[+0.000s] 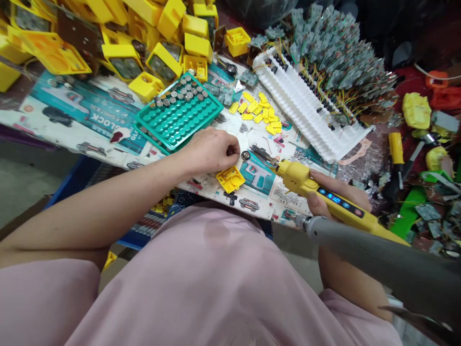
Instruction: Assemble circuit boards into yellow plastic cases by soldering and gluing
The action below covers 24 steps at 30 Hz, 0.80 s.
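Observation:
My left hand (212, 150) is closed, thumb and fingers curled together beside the green tray (144, 115). Whatever sits between those fingertips, if anything, I cannot make out. Just below them lies a small yellow plastic housing (230, 179) with a perforated round patch. My right hand (336, 185) grips a yellow soldering iron (297, 178) with a lit blue display, its tip pointing left. Close to the tip is a small round metal-rimmed part (245, 155). Small silvery round pieces (185, 91) fill the far part of the green tray's dimples.
Yellow housings (124, 62) are heaped at the back left. Small yellow pieces (264, 110) lie mid-table. A white ribbed rack (298, 105) stands before piled wired circuit boards (334, 53). A grey cylindrical arm (378, 254) crosses the lower right. Tools, including a yellow-handled screwdriver (396, 149), lie right.

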Tool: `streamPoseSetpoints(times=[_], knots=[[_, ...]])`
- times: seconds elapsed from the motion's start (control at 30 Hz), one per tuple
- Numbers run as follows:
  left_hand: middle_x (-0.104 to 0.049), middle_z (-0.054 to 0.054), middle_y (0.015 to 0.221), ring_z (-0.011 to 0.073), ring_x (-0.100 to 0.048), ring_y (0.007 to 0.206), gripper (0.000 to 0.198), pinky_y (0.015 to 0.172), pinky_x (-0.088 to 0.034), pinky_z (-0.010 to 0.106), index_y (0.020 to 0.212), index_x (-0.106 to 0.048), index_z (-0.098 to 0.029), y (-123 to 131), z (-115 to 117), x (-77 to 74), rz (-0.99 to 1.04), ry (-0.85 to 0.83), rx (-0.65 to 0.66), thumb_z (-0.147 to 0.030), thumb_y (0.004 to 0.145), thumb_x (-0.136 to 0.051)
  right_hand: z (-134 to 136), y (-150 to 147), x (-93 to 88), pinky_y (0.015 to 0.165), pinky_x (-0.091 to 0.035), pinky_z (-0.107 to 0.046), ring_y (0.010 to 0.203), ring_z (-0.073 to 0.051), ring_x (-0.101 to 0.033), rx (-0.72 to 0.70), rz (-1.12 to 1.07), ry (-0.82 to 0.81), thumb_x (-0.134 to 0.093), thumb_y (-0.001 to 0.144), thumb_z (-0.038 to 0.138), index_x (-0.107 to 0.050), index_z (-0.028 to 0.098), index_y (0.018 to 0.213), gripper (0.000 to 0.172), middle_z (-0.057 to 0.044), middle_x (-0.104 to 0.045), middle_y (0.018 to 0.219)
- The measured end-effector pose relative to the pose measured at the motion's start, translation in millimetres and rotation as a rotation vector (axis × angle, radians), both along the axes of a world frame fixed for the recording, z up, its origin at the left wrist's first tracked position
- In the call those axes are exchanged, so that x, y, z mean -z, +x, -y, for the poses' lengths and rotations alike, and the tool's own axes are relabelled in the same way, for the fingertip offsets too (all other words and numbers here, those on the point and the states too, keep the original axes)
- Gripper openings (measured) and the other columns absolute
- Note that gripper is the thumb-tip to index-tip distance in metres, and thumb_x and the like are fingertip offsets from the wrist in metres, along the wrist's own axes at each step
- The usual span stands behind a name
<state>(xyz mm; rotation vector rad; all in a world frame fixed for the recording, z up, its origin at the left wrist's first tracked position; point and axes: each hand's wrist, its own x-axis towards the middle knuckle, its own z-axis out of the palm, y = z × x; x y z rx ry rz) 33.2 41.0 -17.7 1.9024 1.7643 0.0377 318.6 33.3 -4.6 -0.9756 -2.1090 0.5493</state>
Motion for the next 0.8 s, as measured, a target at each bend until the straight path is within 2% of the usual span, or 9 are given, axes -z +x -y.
streamPoseSetpoints(times=[0.23,0.43,0.53,0.7,0.8], knots=[[-0.076,0.002,0.081,0.0190,-0.069,0.081,0.025,0.073,-0.044,0.027,0.090,-0.079,-0.023,-3,-9,0.5,-0.010,-0.020,0.032,-0.026,0.078,-0.057,6,-11,-7.1,0.060,-0.062,-0.026,0.069,-0.017,-0.075,-0.062,0.052,0.060,-0.076,0.079,0.028,-0.073,0.028,0.113,0.035,-0.002,-0.080,0.096],[-0.076,0.003,0.084,0.0223,-0.070,0.087,0.026,0.075,-0.045,0.029,0.091,-0.079,-0.024,-1,-8,-0.7,-0.035,-0.027,0.021,-0.027,0.079,-0.056,18,-19,-10.2,0.069,-0.060,-0.027,0.075,-0.016,-0.074,0.025,0.057,-0.047,-0.076,0.079,0.027,-0.074,0.027,0.110,0.031,-0.002,-0.079,0.093],[-0.077,0.004,0.085,0.0230,-0.070,0.089,0.026,0.075,-0.046,0.029,0.091,-0.079,-0.024,0,-8,-0.1,-0.042,-0.031,0.010,-0.028,0.080,-0.056,16,-18,-8.4,0.069,-0.061,-0.029,0.075,-0.018,-0.074,0.003,0.094,-0.043,-0.074,0.082,0.031,-0.073,0.026,0.112,0.030,-0.002,-0.079,0.091],[-0.077,0.004,0.087,0.0229,-0.070,0.092,0.027,0.077,-0.048,0.028,0.092,-0.079,-0.023,0,-8,2.5,-0.053,-0.024,0.001,-0.030,0.080,-0.056,4,-12,-0.2,0.058,-0.060,-0.029,0.067,-0.019,-0.074,-0.113,0.152,0.040,-0.072,0.083,0.033,-0.071,0.026,0.114,0.032,-0.003,-0.079,0.087],[-0.077,0.005,0.088,0.0236,-0.070,0.093,0.027,0.077,-0.048,0.029,0.092,-0.079,-0.022,1,-8,3.3,-0.058,-0.027,-0.010,-0.030,0.080,-0.056,3,-12,-0.2,0.056,-0.059,-0.029,0.064,-0.018,-0.073,-0.124,0.192,0.009,-0.071,0.085,0.036,-0.071,0.025,0.115,0.032,-0.004,-0.077,0.084]])
